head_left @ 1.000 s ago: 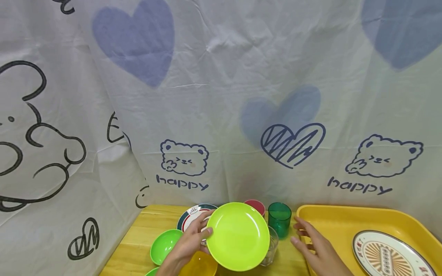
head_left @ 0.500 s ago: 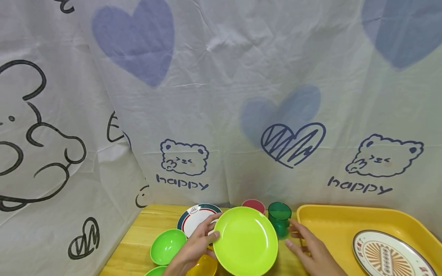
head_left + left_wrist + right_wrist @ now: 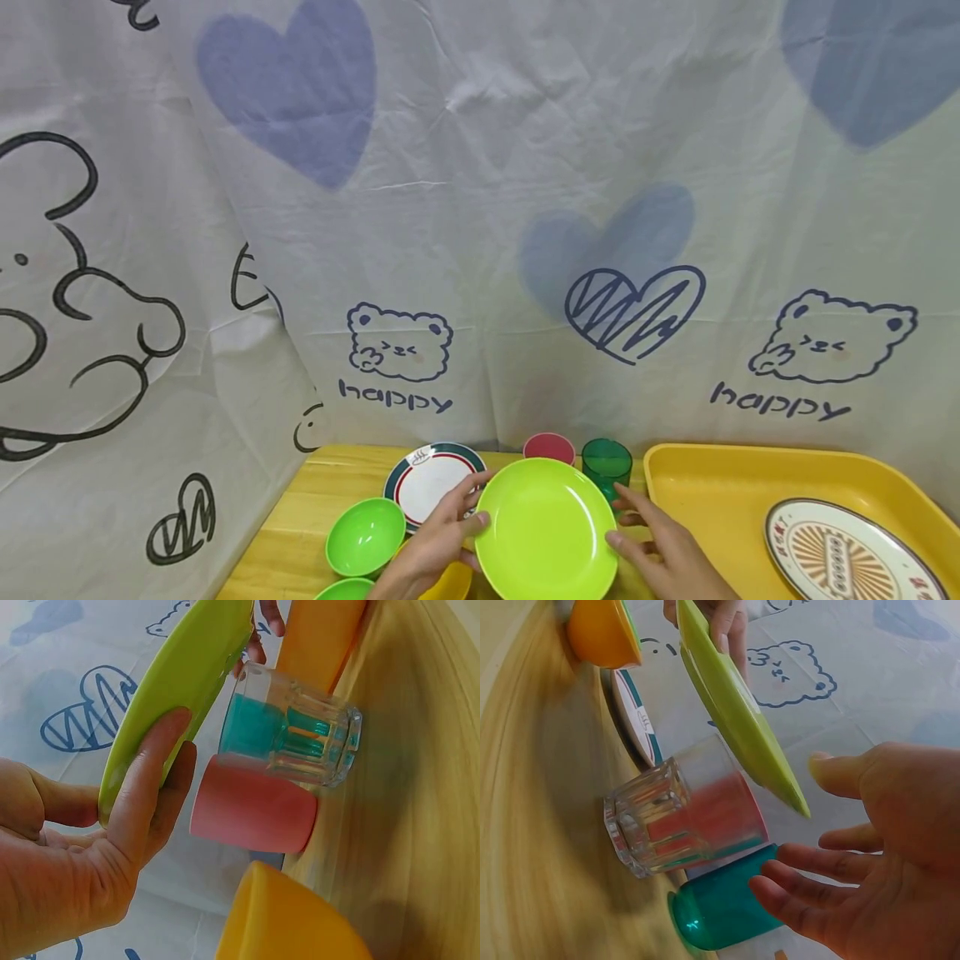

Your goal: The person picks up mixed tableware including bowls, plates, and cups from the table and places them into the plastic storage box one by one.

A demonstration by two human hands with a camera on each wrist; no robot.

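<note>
A lime-green plate (image 3: 547,529) is held up over the table by my left hand (image 3: 442,537), thumb on top and fingers (image 3: 146,780) beneath its left edge. My right hand (image 3: 663,550) is at the plate's right edge; in the right wrist view its thumb (image 3: 840,774) and spread fingers stand just apart from the rim, gripping nothing. Below the plate stands a clear drinking glass (image 3: 649,814), hidden in the head view. A pink cup (image 3: 251,806) and a green see-through cup (image 3: 606,460) stand behind, the green one close to my right fingertips.
At right lies a yellow tray (image 3: 708,483) bearing a sunburst-patterned plate (image 3: 847,550). A white plate with a dark green rim (image 3: 427,487) is at the back left. Green bowls (image 3: 365,536) and a yellow-orange bowl (image 3: 292,919) stand at left. A printed curtain (image 3: 480,208) hangs behind.
My left hand has carried the lime-green plate rightward and slightly toward me. My right hand has moved left to the plate's edge. More of the dark-rimmed plate now shows.
</note>
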